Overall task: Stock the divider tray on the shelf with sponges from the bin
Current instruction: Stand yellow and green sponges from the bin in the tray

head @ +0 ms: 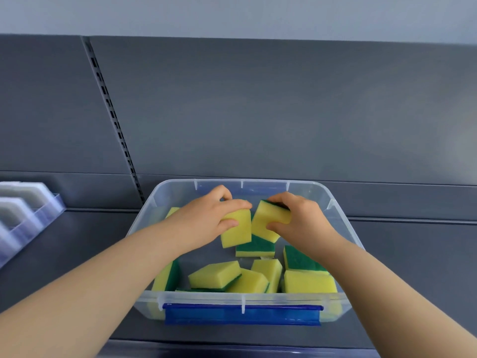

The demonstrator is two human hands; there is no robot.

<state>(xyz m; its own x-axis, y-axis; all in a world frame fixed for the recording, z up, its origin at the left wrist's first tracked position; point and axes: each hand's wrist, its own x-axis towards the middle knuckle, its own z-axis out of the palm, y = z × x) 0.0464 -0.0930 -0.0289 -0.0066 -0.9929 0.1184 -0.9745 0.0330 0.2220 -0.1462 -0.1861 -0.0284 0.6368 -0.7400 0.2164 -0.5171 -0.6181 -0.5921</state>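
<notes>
**A:** What's in hand?

**B:** Over the far half of the bin (344,228), the left hand (204,218) pinches one sponge (237,229). The right hand (302,218) grips a second sponge (267,224), and the two nearly touch.

**A:** And the divider tray (24,215)?

**B:** It's at the shelf's (413,267) left edge, well apart from the bin.

**A:** Risks?

**B:** I'd say the soft foam could slip from those fingertip holds on the way left. A tilted sponge could also catch on a divider and jam.
</notes>
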